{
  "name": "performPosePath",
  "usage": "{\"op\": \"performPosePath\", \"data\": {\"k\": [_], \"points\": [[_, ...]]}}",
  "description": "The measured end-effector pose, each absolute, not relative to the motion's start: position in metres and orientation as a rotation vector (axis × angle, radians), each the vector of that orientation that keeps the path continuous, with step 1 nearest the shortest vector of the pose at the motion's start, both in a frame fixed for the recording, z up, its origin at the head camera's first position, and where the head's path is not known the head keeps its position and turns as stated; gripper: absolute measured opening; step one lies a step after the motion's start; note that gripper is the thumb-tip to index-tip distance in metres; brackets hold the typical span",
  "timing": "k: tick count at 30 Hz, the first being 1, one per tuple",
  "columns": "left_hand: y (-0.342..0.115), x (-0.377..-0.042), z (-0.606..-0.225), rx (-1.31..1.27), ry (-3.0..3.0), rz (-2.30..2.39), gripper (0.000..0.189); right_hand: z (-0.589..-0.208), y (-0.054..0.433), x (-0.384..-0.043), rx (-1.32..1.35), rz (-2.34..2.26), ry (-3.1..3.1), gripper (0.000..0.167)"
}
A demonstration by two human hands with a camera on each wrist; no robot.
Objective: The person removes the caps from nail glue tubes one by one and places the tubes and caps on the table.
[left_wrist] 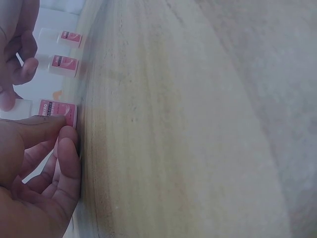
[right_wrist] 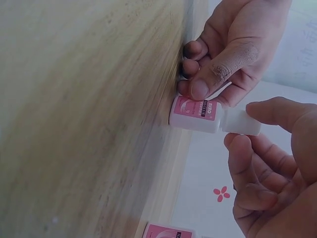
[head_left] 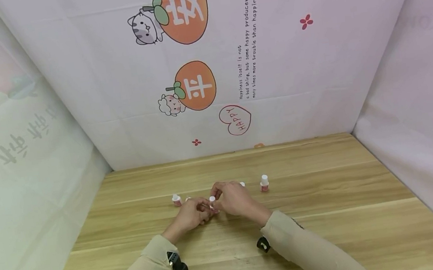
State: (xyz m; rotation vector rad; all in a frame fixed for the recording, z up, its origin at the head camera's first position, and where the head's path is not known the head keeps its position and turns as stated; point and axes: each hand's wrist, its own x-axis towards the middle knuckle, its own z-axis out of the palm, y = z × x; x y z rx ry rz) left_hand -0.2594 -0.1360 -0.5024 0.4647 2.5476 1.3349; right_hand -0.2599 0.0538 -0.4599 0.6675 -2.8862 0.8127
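Note:
A small white glue bottle (right_wrist: 195,115) with a pink label and white cap (right_wrist: 241,122) stands on the wooden table between my hands. My left hand (head_left: 190,215) grips its body low down, thumb across the label, as the left wrist view shows. At the cap, my right hand (head_left: 234,198) pinches with thumb and finger; the right wrist view shows this closely. Another bottle (head_left: 188,199) peeks out behind the left hand, mostly hidden, with a further bottle (head_left: 176,200) to its left. Behind the right hand, only the top of one bottle (head_left: 242,184) shows.
A capped bottle (head_left: 264,183) stands on the table (head_left: 230,250) to the right of my right hand. Printed white cloth (head_left: 281,64) hangs along the table's back edge, and more cloth rises at both sides. Black wrist cameras (head_left: 179,268) sit at both cuffs.

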Motion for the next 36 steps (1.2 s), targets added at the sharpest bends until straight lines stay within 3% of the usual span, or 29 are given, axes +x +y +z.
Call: {"op": "performPosePath", "data": {"k": [36], "points": [[-0.1369, -0.259, -0.5024, 0.482, 2.563, 1.32, 0.026, -0.4566, 0.0535, -0.258, 0.675, 0.823, -2.895, 0.014]]}}
